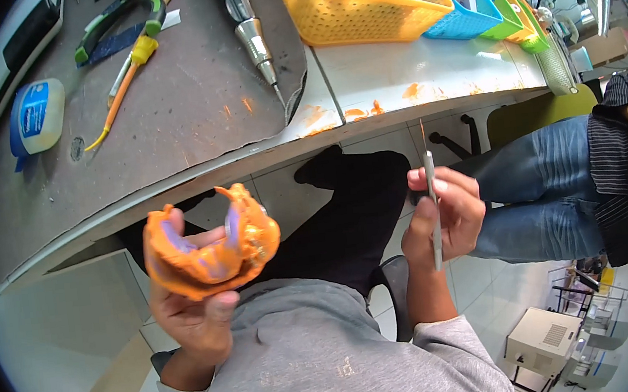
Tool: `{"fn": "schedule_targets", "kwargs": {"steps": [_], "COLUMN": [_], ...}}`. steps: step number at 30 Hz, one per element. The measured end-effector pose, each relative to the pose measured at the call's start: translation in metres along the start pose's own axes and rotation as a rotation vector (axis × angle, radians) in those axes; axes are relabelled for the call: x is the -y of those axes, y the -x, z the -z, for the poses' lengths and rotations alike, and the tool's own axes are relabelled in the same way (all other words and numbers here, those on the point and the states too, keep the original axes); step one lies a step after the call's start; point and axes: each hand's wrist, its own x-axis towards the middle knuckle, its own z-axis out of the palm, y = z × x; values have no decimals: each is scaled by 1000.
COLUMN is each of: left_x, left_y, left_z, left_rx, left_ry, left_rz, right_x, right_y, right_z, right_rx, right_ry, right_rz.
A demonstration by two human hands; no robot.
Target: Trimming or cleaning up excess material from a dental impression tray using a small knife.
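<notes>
My left hand [192,318] is closed on an orange, U-shaped dental impression [216,253] with purple material along its inner channel. Fingers and thumb grip it from below and inside, above my lap. Off to the right, my right hand [452,215] holds a slim metal hand tool [436,236] upright in a pinch. Its handle is silvery, and a thin pointed tip rises from the top; whether that tip is a blade or a needle is too fine to tell. Tool and impression are well apart.
On the bench mat [187,102] lie a rotary handpiece [254,44], a plastic jar [41,115], an orange-handled tool [120,90] and green-black pliers [120,21]. A yellow basket [371,15] stands behind. Orange smears [374,108] mark the bench edge. Another person [559,176] sits at right.
</notes>
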Motion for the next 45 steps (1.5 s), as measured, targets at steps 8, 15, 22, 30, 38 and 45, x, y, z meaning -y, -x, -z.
{"fn": "schedule_targets", "kwargs": {"steps": [8, 15, 22, 30, 38, 45], "left_x": [-58, -114, -111, -114, -98, -92], "left_y": [-43, -54, -96, -104, -106, -105], "left_z": [43, 126, 187, 212, 216, 210], "left_rx": [-323, -455, -268, -336, -476, -571], "left_ry": [-317, -396, -474, -887, -950, -1169], "left_rz": [-437, -268, -11, 29, -3, -39], "right_x": [-11, -8, -17, 1, -10, -3], "right_y": [-18, 1, -14, 10, -1, 8], "right_z": [-4, 7, -21, 2, -13, 0], "right_rx": [146, -130, -274, -281, 2, 61], "right_ry": [246, -327, -673, -652, 24, 152], "right_rz": [99, -329, -687, -666, 9, 105]}}
